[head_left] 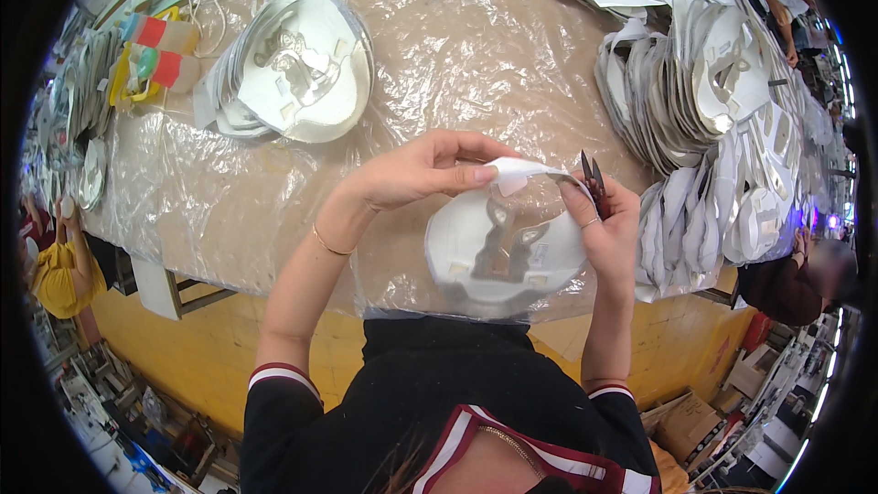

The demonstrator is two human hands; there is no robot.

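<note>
A white shoe upper with a see-through grey middle lies spread near the table's front edge, its far edge raised. My left hand pinches that raised edge between thumb and fingers, beside a small pale pink tab. On the other side, my right hand grips the same edge with its thumb. Tucked in the right hand is a pair of dark thread snips, blades pointing up and away from the upper. Part of their handle is hidden by the fingers.
Clear plastic sheeting covers the brown table. A pile of white uppers stands at the left, near bottles with red bands. Taller stacks of uppers crowd the right side. Other people, one in yellow, are around the table.
</note>
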